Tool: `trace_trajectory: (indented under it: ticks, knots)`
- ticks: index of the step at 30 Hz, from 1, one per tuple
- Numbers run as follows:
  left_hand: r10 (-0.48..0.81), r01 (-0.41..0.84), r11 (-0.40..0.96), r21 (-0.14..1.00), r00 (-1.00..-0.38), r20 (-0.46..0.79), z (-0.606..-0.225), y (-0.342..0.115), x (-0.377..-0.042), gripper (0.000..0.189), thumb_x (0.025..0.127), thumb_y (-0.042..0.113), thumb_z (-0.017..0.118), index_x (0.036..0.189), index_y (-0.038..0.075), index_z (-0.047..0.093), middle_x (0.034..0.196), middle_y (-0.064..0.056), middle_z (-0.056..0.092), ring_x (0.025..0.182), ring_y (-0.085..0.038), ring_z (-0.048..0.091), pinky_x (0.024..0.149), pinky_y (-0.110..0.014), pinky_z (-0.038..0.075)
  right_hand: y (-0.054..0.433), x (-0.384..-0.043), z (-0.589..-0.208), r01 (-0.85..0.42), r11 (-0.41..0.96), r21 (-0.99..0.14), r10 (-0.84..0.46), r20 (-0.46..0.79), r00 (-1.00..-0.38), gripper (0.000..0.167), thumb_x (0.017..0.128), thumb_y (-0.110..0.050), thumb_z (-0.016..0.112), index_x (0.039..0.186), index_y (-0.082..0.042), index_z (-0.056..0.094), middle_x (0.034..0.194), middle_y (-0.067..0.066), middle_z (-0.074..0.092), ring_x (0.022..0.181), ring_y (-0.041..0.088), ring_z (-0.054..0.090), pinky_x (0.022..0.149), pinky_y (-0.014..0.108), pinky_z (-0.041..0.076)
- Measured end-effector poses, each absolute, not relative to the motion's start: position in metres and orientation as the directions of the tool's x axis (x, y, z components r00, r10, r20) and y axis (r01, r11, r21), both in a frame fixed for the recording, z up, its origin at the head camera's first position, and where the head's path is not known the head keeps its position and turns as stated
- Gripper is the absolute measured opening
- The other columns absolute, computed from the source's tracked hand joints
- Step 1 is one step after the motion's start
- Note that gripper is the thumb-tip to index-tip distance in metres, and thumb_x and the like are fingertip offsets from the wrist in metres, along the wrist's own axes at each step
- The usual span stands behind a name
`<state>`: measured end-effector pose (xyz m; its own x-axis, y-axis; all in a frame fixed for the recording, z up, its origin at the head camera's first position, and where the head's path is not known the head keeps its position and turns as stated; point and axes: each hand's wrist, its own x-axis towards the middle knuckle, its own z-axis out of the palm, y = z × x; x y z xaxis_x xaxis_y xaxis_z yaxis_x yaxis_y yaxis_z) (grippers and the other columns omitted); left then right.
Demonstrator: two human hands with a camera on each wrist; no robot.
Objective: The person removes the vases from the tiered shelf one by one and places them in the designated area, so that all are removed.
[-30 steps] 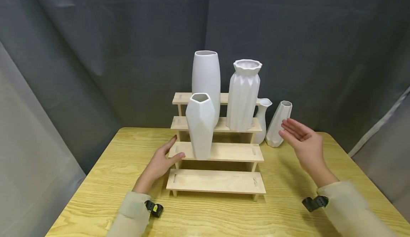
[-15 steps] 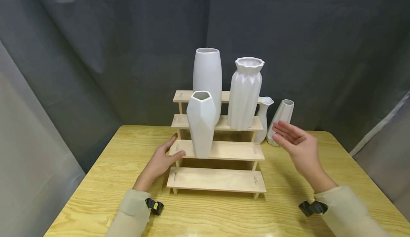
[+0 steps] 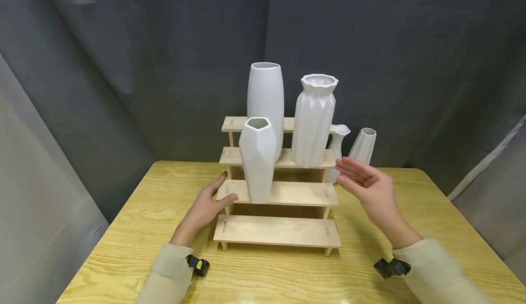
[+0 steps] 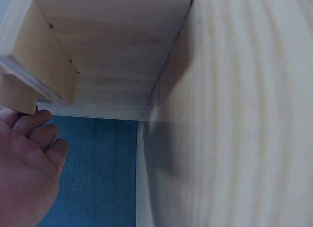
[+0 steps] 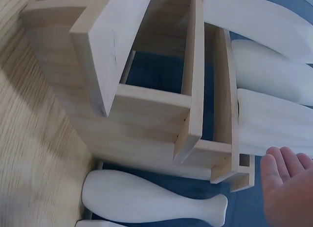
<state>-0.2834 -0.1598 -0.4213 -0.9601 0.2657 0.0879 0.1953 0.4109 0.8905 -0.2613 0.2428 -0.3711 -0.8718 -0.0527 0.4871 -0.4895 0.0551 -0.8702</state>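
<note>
A stepped wooden display stand (image 3: 287, 231) holds three white vases. The faceted vase (image 3: 258, 162) stands on the second step from the bottom, left of middle. Behind it rises a tall smooth vase (image 3: 266, 91), its base hidden. A pleated vase (image 3: 313, 121) with a scalloped rim stands to the right, one step up. My left hand (image 3: 204, 210) holds the stand's left end, thumb over the second step's edge; its fingers (image 4: 44, 131) bend by the wood in the left wrist view. My right hand (image 3: 371, 194) hovers right of the stand, fingers together, touching nothing visible.
A slender flared-neck vase (image 3: 337, 142) stands on the table (image 3: 135, 231) behind the stand's right side, also seen as a curved vase (image 5: 146, 195) in the right wrist view. A tapered vase (image 3: 363, 146) stands beside it, partly hidden by my right hand. A grey curtain (image 3: 164, 66) hangs behind.
My right hand has moved left, from in front of the tapered vase towards the stand's right side, now covering the lower part of that vase. The left hand and the stand have stayed put.
</note>
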Motion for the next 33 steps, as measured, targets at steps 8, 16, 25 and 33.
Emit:
trace_trajectory:
  ticks: [8,16,25,33]
  knots:
    - [0.269,0.197,0.406,0.892,-0.959,0.089,-0.423,-0.16,-0.283,0.08,0.096,0.037,0.066,0.159,0.014,0.021,0.162,-0.005,0.017,0.146,-0.038,0.015,0.114,-0.057,0.022,0.23,-0.262,-0.373,-0.482,0.024,-0.876,-0.066,0.48,-0.875,0.048,0.088,0.003,0.072,0.133,0.006,0.058,0.128,0.017,0.064,0.114,0.02,0.064,0.091,0.025,0.051]
    - [0.259,0.224,0.406,0.886,-0.958,0.123,-0.453,-0.168,-0.305,0.084,0.092,0.05,0.066,0.158,0.024,0.022,0.162,0.003,0.017,0.146,-0.037,0.016,0.114,-0.057,0.022,0.212,-0.263,-0.373,-0.464,-0.042,-0.885,-0.087,0.465,-0.881,0.051,0.086,0.007,0.072,0.133,0.014,0.053,0.126,0.019,0.064,0.113,0.023,0.064,0.091,0.029,0.052]
    - [0.248,0.234,0.412,0.881,-0.959,0.139,-0.457,-0.168,-0.306,0.089,0.086,0.061,0.066,0.158,0.028,0.025,0.161,0.007,0.021,0.146,-0.032,0.019,0.113,-0.057,0.024,0.195,-0.263,-0.373,-0.446,-0.068,-0.892,-0.146,0.451,-0.88,0.052,0.087,0.005,0.072,0.134,0.014,0.051,0.129,0.021,0.061,0.114,0.018,0.063,0.092,0.03,0.052]
    - [0.242,0.231,0.413,0.881,-0.96,0.139,-0.457,-0.168,-0.306,0.089,0.086,0.061,0.066,0.158,0.027,0.025,0.161,0.006,0.021,0.147,-0.033,0.018,0.113,-0.057,0.024,0.178,-0.267,-0.372,-0.428,-0.076,-0.901,-0.172,0.434,-0.884,0.054,0.087,0.003,0.073,0.135,0.013,0.051,0.131,0.024,0.059,0.118,0.025,0.061,0.093,0.032,0.051]
